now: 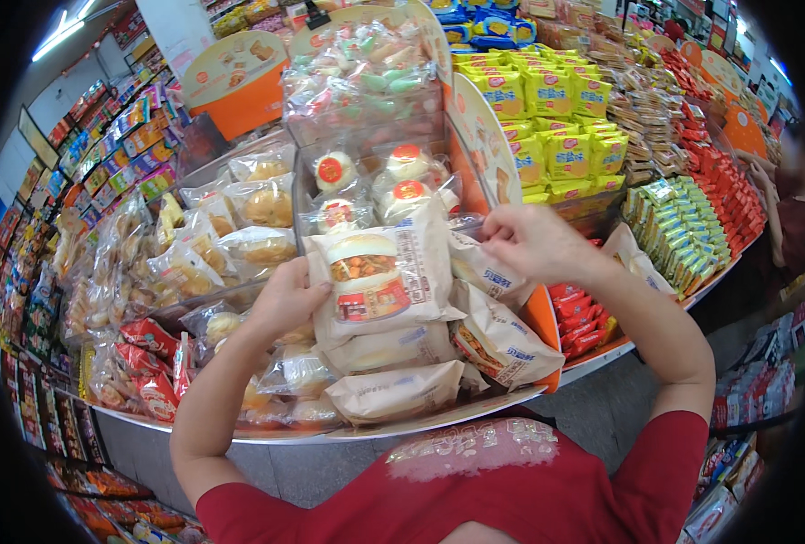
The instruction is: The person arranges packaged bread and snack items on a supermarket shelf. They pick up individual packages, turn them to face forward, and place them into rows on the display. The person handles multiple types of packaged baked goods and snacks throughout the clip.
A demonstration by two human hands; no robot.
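Observation:
My left hand (290, 296) grips the left edge of a beige bread packet (385, 272) printed with a picture of a filled bun. The packet is tilted up, its printed face towards me. To its right, my right hand (531, 241) has curled fingers above another beige packet (491, 272). Whether those fingers pinch anything is hidden. Below the raised packet lie more of the same kind, one at the front (395, 392) and one leaning at the right (508, 336). Behind it are round white buns in clear wrap with red stickers (334, 171).
Clear-wrapped bread rolls (266, 204) fill the left compartment. Yellow snack packets (555, 95) stand stacked behind an orange-edged divider (487, 136). Red packets (576, 316) lie right of an orange panel (544, 333). The white counter edge (389, 433) curves before me. Another person (786, 211) stands at far right.

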